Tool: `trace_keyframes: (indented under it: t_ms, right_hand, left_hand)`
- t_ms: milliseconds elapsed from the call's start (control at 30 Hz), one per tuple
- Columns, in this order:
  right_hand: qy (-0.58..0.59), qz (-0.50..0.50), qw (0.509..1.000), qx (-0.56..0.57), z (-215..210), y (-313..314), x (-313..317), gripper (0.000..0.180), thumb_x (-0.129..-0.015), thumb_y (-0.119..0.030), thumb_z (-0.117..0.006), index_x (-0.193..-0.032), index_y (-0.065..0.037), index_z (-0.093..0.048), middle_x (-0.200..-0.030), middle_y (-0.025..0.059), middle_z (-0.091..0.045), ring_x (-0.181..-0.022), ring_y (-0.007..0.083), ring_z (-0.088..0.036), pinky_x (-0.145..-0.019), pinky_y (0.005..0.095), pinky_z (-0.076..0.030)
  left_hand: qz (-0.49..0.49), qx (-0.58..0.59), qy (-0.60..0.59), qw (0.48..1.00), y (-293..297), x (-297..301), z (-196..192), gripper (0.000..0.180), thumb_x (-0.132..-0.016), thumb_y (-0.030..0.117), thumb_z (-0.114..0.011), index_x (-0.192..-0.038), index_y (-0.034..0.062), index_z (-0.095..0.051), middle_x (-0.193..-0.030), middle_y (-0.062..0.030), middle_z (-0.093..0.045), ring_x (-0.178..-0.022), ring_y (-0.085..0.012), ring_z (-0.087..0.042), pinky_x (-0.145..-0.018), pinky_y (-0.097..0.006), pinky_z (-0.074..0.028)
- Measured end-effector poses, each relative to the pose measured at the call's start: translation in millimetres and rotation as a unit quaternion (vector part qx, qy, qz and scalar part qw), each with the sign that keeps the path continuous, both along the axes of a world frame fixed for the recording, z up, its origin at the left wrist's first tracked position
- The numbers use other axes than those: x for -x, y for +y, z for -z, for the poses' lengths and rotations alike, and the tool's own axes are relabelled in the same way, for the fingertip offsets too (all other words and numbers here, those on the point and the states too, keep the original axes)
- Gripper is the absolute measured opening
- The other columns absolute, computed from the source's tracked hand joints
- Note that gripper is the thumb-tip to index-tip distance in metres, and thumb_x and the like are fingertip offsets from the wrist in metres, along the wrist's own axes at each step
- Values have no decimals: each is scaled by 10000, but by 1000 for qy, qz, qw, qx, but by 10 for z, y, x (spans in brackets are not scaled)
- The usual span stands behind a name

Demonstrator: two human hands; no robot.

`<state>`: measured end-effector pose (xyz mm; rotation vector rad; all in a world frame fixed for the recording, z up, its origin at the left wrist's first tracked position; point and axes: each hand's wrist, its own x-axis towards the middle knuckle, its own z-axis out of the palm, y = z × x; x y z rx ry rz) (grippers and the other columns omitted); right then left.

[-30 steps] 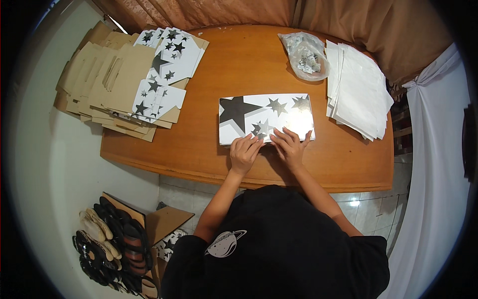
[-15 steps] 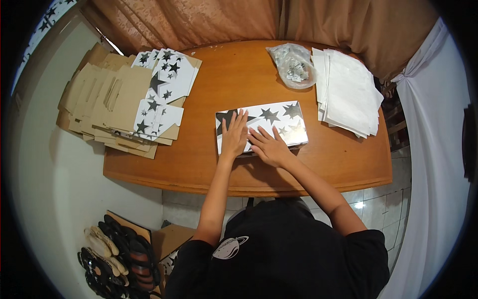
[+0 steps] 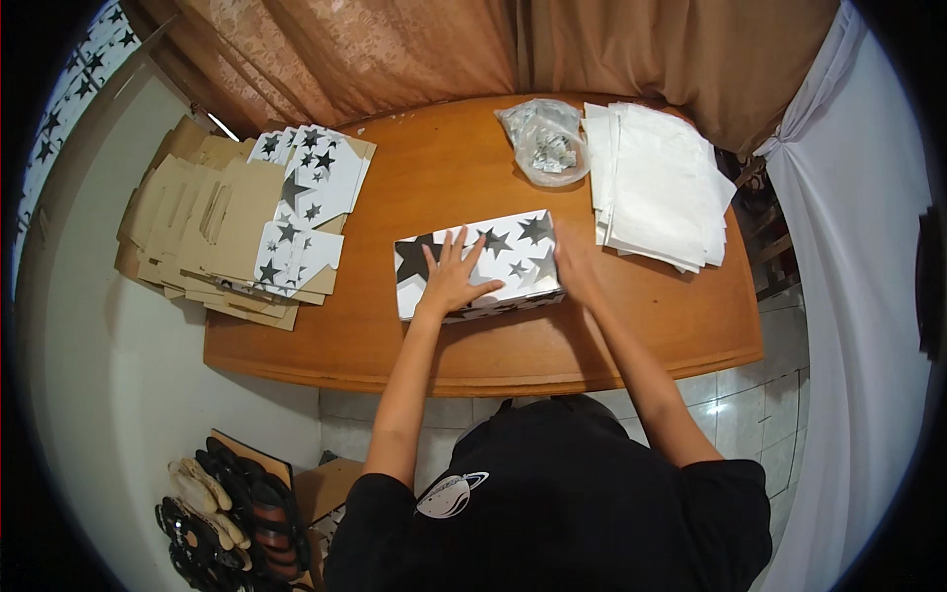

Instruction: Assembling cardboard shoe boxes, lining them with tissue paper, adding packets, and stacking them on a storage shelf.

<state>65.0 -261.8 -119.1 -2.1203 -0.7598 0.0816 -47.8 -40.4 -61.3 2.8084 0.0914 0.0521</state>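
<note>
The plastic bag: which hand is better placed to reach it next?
Probably the right hand: at the right end of the star-patterned box, it is nearer the plastic bag; the left hand lies spread on top.

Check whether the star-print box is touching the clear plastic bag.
Apart: the head view shows a strip of brown tabletop between the star-print box and the plastic bag.

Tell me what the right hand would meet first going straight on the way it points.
Most likely the clear plastic bag ahead of it, though the right hand might graze the far corner of the star-printed box beforehand; depth is unclear.
</note>
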Motion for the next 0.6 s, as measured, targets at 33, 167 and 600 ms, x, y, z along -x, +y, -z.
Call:
trace_keyframes:
  t_ms: [33, 167, 600]
  right_hand:
    - [25, -65, 997, -44, 106, -124, 151, 500, -949, -338, -282, -1389, -103, -242, -1451, 141, -184, -1330, 361, -153, -1052, 531, -80]
    - [115, -179, 974, -81, -140, -520, 847, 519, -937, -209, -362, -1378, 7, -195, -1426, 200, -215, -1326, 312, -205, -1072, 343, -156]
    - [177, -173, 963, -110, 105, -1333, 791, 466, -883, -138, -489, -1315, -30, -351, -1294, 192, -416, -1207, 318, -391, -997, 349, -317]
  left_hand:
    - [33, -20, 1, 999, -85, -116, -25, 995, -593, 775, -515, -1377, 200, -304, -1446, -211, -117, -1332, -406, -75, -991, -642, 16]
    - [164, -96, 32, 981, -480, -448, -94, 1204, -409, 790, -619, -1405, 274, -182, -1429, -260, -102, -1323, -426, -91, -979, -667, -11]
    - [331, -198, 130, 914, -1025, -385, -340, 1403, -301, 668, -744, -1422, 183, -54, -1386, -334, -77, -1286, -498, -100, -972, -678, -42]
